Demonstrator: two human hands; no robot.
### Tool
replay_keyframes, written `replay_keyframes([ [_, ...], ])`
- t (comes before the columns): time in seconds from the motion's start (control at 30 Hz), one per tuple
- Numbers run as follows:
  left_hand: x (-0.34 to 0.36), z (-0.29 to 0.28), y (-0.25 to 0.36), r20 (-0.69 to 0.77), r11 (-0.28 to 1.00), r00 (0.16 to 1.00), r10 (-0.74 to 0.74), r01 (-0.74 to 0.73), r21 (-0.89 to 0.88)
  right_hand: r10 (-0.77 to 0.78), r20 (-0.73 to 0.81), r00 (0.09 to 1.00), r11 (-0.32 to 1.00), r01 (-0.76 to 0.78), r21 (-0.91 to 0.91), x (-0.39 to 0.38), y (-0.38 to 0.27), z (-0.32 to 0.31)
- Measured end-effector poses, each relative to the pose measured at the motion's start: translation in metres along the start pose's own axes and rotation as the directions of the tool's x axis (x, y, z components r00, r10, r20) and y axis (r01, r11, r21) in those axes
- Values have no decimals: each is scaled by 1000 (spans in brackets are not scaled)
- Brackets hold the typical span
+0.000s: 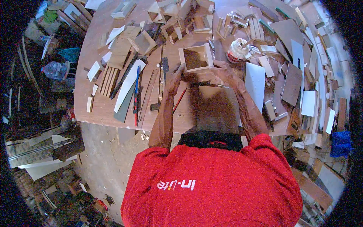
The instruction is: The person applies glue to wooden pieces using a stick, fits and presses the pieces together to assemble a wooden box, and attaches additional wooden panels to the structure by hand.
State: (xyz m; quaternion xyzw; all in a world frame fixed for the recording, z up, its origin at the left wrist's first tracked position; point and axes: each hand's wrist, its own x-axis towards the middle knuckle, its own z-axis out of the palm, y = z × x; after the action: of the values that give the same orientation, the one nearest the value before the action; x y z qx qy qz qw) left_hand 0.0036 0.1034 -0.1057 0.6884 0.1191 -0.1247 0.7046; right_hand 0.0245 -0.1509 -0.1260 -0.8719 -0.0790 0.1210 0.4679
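Observation:
A small square wooden box (199, 70) with pale walls and a darker bottom is held between my two hands over the table. My left hand (176, 75) grips its left side, fingers against the near left corner. On the right side, my right hand (224, 72) has its fingers closed at the near right corner. Beneath and nearer to me lies a brown flat board (219, 104), partly in shadow. A red pencil (180, 99) rests beside my left forearm. Just beyond my right hand stands a jar (238, 51) smeared with white, a stick leaning in it.
Several similar wooden boxes and frames (202, 24) crowd the table's far side. Left lie a clear ruler (148, 94), a thin blue and red tool (136, 96) and white strips (130, 85). A white sheet (255, 85), brown panels (292, 84) and offcuts cover the right.

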Motion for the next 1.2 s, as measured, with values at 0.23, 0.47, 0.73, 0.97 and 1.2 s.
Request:
replay_keyframes([
  [0.23, -4, -1, 4, 11, 998, 1000, -11, 10, 59, -42, -31, 999, 997, 44, 60, 11, 32, 4],
  [0.47, -3, 3, 4, -33, 999, 999, 4, -5, -33, 218, 30, 975, 901, -213, 378, 3, 22, 5],
  [0.73, 8, -3, -9, -10, 999, 1000, 6, -7, -50, -15, 71, 997, 1000, 17, -23, 6, -7, -8],
  [0.97, 3, -4, 2, 25, 993, 997, 76, -78, 93, 157, 72, 985, 888, -173, 427, -2, -13, -9],
  [1.2, 3, -4, 1, 32, 1000, 999, -13, 13, -3, 127, 61, 990, 914, -141, 380, -3, -14, -12],
])
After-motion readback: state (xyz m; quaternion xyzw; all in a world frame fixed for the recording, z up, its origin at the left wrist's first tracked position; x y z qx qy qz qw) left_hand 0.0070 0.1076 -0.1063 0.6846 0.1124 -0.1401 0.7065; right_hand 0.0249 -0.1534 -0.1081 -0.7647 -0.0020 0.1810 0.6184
